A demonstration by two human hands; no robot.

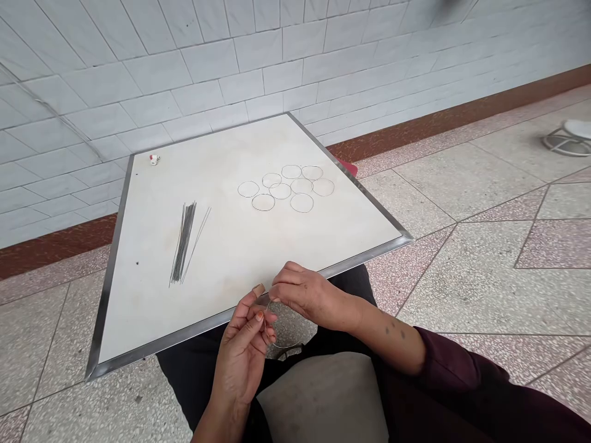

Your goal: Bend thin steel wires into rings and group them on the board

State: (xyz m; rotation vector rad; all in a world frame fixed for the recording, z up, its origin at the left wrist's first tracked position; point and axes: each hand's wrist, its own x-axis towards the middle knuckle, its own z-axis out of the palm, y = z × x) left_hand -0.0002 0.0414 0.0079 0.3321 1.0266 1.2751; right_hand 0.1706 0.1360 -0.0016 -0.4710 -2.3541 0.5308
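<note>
Along the near edge of the bench [231, 240], two hands hold a bent wire [286, 347].
The left hand [241, 347], loosely curled with its index finger raised, has the wire at thumb and fingers; the right hand [307, 296], fingertips drawn together, pinches its upper part. Beyond, nine wire rings [290, 189] lie right of a bundle of straight wires [184, 243].
</note>
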